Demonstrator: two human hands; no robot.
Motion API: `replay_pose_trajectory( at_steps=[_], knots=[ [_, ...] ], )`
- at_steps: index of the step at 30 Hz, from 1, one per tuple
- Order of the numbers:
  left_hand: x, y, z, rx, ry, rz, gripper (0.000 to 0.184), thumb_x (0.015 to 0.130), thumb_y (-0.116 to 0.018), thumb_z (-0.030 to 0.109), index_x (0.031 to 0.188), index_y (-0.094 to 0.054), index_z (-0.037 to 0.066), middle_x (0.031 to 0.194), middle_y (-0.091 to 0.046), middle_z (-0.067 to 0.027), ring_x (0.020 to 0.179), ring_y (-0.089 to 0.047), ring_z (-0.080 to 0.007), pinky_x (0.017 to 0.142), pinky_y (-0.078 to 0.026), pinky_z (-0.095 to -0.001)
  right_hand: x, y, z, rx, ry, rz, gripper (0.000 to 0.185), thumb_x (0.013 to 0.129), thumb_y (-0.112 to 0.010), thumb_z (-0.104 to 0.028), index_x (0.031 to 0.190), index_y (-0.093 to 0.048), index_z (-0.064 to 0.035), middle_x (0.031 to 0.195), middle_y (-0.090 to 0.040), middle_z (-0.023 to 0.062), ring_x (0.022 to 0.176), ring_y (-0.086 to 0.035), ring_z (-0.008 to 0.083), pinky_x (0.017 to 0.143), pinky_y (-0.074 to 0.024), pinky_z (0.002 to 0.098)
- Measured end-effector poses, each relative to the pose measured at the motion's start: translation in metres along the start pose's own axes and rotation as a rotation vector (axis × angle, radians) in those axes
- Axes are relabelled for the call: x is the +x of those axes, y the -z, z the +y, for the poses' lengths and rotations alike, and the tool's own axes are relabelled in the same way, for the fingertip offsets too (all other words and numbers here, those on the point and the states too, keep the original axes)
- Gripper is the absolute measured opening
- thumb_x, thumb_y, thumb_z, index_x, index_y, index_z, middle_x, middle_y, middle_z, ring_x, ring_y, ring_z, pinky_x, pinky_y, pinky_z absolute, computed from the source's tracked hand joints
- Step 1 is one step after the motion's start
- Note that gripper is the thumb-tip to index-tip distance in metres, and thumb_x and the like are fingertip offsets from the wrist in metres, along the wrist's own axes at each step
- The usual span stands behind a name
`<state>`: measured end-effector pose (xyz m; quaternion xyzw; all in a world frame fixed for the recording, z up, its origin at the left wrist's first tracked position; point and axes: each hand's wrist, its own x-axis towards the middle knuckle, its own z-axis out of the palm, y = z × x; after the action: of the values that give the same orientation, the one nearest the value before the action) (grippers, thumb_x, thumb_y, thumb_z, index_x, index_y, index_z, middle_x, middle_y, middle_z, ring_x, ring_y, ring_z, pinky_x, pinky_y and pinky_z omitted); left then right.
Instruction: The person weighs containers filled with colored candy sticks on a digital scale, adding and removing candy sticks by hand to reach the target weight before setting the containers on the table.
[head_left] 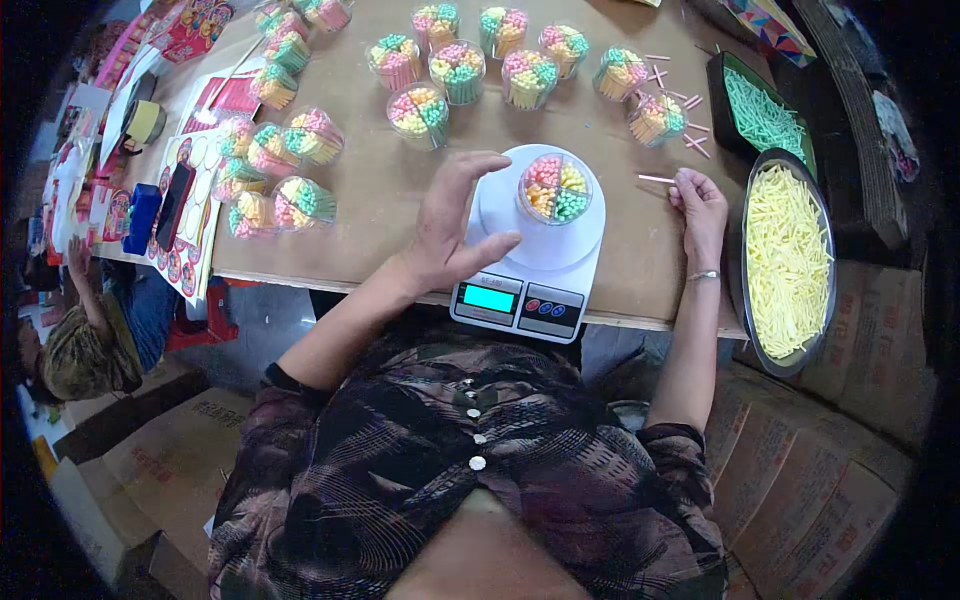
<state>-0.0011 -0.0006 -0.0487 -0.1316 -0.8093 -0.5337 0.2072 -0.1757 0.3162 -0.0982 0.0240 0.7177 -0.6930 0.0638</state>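
A clear round cup [555, 189] with pink, yellow, orange and green sticks in separate sections stands on a white digital scale [550, 255] with a lit display. My left hand [462, 218] is just left of the cup, thumb and fingers spread apart, holding nothing. To the right of the scale, my right hand [697, 197] pinches one end of a pale pink stick [656, 179] above the table. Several more pink sticks [696, 146] lie loose beyond that hand. An oval tray of yellow sticks [788, 265] sits at the right of my right hand.
Several filled cups [463, 72] stand at the back, and others [304, 203] at the left. A dark tray of green sticks [762, 110] is at the back right. A blue object [142, 218] and printed sheets [200, 180] lie left. Another person [90, 335] is at the far left.
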Motion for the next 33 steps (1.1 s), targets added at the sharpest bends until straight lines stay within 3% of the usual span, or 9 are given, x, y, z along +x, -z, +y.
replay_pose_trajectory(
  at_steps=[10,12,14,17,22,24,27,31,33],
  knots=[
    [0.023,-0.033,0.007,0.123,-0.08,0.006,0.077,0.07,-0.073,0.02,0.135,-0.037,0.002,0.124,-0.05,-0.0154,0.113,-0.049,-0.0284,0.098,-0.04,-0.0394,-0.009,-0.008,-0.014,-0.147,-0.009,0.006,0.013,0.09,-0.062,-0.009,0.099,-0.064,-0.0015,0.078,-0.06,0.0014,0.065,-0.053,0.0058,0.061,-0.0435,0.0154],
    [0.027,-0.043,-0.004,0.211,-0.17,-0.001,0.077,0.066,-0.072,0.018,0.134,-0.038,0.003,0.113,-0.053,-0.0157,0.104,-0.053,-0.028,0.089,-0.045,-0.0371,-0.01,-0.007,-0.014,-0.128,-0.008,0.005,0.014,0.09,-0.061,-0.009,0.1,-0.064,-0.0013,0.079,-0.06,0.0016,0.065,-0.052,0.0056,0.061,-0.0429,0.0152],
    [0.032,-0.033,0.008,0.112,-0.032,-0.018,0.077,0.062,-0.072,0.014,0.132,-0.041,0.003,0.105,-0.055,-0.0143,0.096,-0.054,-0.0268,0.084,-0.046,-0.036,-0.011,-0.007,-0.013,-0.136,0.038,0.007,0.014,0.09,-0.062,-0.01,0.101,-0.064,-0.0015,0.08,-0.061,0.0015,0.064,-0.052,0.0057,0.061,-0.0425,0.0152],
    [0.039,0.016,0.012,0.272,-0.04,0.082,0.075,0.061,-0.076,0.01,0.129,-0.045,0.002,0.109,-0.056,-0.0125,0.092,-0.058,-0.0239,0.082,-0.049,-0.033,-0.011,-0.002,-0.012,-0.118,0.044,-0.008,0.014,0.089,-0.063,-0.01,0.1,-0.064,-0.0018,0.08,-0.061,0.001,0.064,-0.052,0.0059,0.061,-0.0426,0.0155],
    [0.083,0.143,-0.021,0.679,0.353,0.371,0.065,0.059,-0.079,0.017,0.114,-0.051,0.001,0.099,-0.055,-0.0125,0.084,-0.056,-0.0254,0.074,-0.048,-0.0349,-0.004,0.001,-0.002,-0.075,0.055,-0.019,0.014,0.088,-0.063,-0.008,0.1,-0.064,-0.0001,0.081,-0.062,0.0028,0.063,-0.053,0.0076,0.06,-0.044,0.0177],
    [0.093,0.187,-0.067,0.783,0.45,0.291,0.06,0.057,-0.079,0.018,0.108,-0.053,0.0,0.091,-0.056,-0.015,0.081,-0.056,-0.0283,0.073,-0.048,-0.0372,-0.002,0.002,0.002,-0.06,0.045,0.003,0.014,0.088,-0.063,-0.008,0.1,-0.064,-0.0004,0.08,-0.062,0.0029,0.064,-0.054,0.0078,0.06,-0.0446,0.0177],
    [0.09,0.22,-0.125,0.968,0.596,0.137,0.057,0.055,-0.078,0.022,0.101,-0.052,0.001,0.093,-0.055,-0.0163,0.082,-0.055,-0.0315,0.073,-0.047,-0.0404,0.004,0.014,0.018,-0.036,0.014,0.017,0.014,0.088,-0.063,-0.008,0.099,-0.065,-0.0002,0.079,-0.062,0.0028,0.063,-0.055,0.008,0.059,-0.0449,0.018],
    [0.078,0.223,-0.138,1.063,0.526,-0.021,0.061,0.054,-0.078,0.02,0.107,-0.052,0.003,0.096,-0.054,-0.0165,0.091,-0.053,-0.0334,0.078,-0.046,-0.0421,0.004,0.014,0.024,-0.019,0.018,0.021,0.012,0.088,-0.063,-0.008,0.098,-0.064,-0.0015,0.081,-0.062,0.0024,0.063,-0.055,0.0079,0.058,-0.0437,0.0174],
    [0.087,0.201,-0.105,1.229,0.508,-0.041,0.062,0.058,-0.073,0.016,0.115,-0.053,0.004,0.103,-0.056,-0.0162,0.096,-0.052,-0.0361,0.079,-0.047,-0.0427,0.005,0.011,0.025,0.04,0.014,0.027,0.013,0.087,-0.064,-0.008,0.098,-0.064,-0.0014,0.081,-0.062,0.0025,0.062,-0.056,0.0085,0.057,-0.0444,0.0178]
  ],
)
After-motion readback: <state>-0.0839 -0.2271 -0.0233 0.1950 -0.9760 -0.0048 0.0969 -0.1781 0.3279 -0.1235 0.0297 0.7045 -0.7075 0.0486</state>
